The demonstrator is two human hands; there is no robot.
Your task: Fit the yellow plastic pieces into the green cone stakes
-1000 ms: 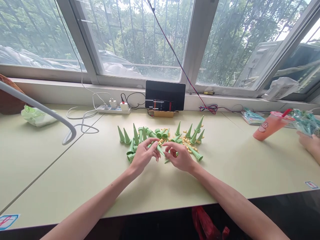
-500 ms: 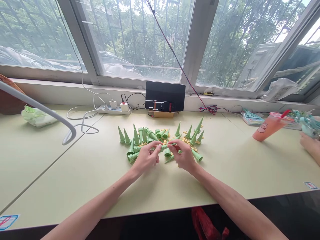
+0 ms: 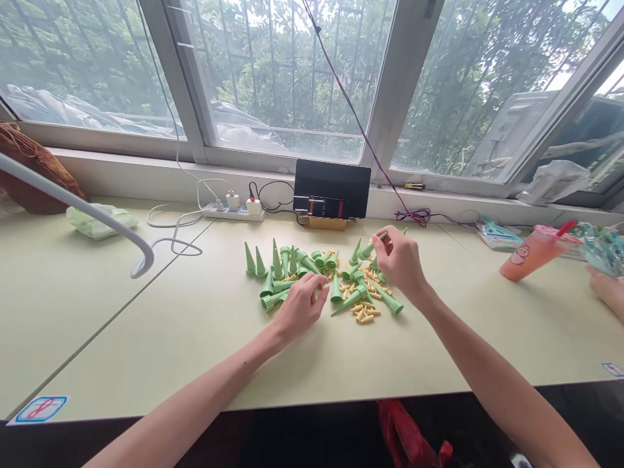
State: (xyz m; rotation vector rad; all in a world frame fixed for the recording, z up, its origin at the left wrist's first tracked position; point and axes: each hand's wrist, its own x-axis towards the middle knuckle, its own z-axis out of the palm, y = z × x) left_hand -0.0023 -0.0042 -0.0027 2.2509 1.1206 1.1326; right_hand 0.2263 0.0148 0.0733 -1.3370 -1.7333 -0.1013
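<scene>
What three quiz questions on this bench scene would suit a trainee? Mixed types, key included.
1. What stands behind the pointed green plastic cones, towards the grey-framed glass windows?
A) an orange metal toolbox
B) a black rectangular screen
C) a white ceramic vase
2. True or false: the pink-orange plastic cup with a red straw is left of the cones.
3. Which of the person's hands is nearer the windows?

Key: 1 B; 2 false; 3 right hand.

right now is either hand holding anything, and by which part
The right hand appears to pinch a green cone by its narrow, pointed end, wide base toward the pile. The left hand shows nothing held.
</scene>
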